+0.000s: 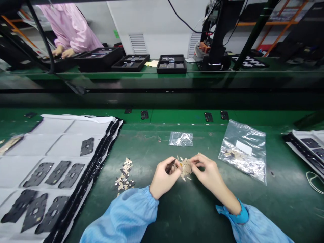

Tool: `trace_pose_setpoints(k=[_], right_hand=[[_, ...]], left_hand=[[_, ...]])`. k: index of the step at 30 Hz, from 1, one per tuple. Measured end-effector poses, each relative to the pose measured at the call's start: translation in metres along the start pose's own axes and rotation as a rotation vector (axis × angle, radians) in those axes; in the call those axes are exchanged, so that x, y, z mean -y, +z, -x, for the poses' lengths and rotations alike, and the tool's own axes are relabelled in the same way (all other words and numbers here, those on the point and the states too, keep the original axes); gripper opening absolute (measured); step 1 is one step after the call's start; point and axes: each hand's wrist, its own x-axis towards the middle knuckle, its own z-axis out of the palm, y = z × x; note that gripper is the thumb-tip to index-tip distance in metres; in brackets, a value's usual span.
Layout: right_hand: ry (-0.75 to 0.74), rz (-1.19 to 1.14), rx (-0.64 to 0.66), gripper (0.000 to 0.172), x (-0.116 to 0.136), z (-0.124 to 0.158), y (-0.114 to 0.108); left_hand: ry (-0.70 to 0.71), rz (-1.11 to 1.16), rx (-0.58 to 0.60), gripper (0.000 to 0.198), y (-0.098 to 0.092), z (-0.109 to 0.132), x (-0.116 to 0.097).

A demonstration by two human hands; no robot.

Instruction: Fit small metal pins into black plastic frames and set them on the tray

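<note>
My left hand is closed around a dark slim tool, perhaps tweezers, whose tip points at a small heap of tan parts on the green mat. My right hand pinches at the right side of that same heap with fingers pressed together; what it holds is too small to name. Both arms wear blue sleeves. A second heap of tan parts lies to the left of my left hand.
A white tray stack with several black flat plates lies at left. A small clear bag and a larger clear bag lie behind my hands. Black trays line the far bench, where a person in pink works.
</note>
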Motion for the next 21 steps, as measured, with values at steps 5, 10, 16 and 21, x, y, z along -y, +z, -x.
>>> trace_pose_setpoints(k=[5,10,16,21], right_hand=[[-0.127,0.178,0.045,0.035,0.003,0.0,-0.003],[0.059,-0.197,0.084,0.013,0.008,-0.001,-0.001],[0.24,-0.494,0.13,0.013,0.006,-0.001,0.006],[0.291,-0.508,0.102,0.015,0.011,-0.002,0.006]], left_hand=[[-0.022,0.045,0.015,0.005,-0.001,-0.003,0.002],[0.01,0.104,0.081,0.003,-0.001,-0.001,0.0],[0.054,0.065,0.088,0.008,0.0,0.001,-0.001],[0.209,-0.117,-0.064,0.01,0.0,0.004,0.001]])
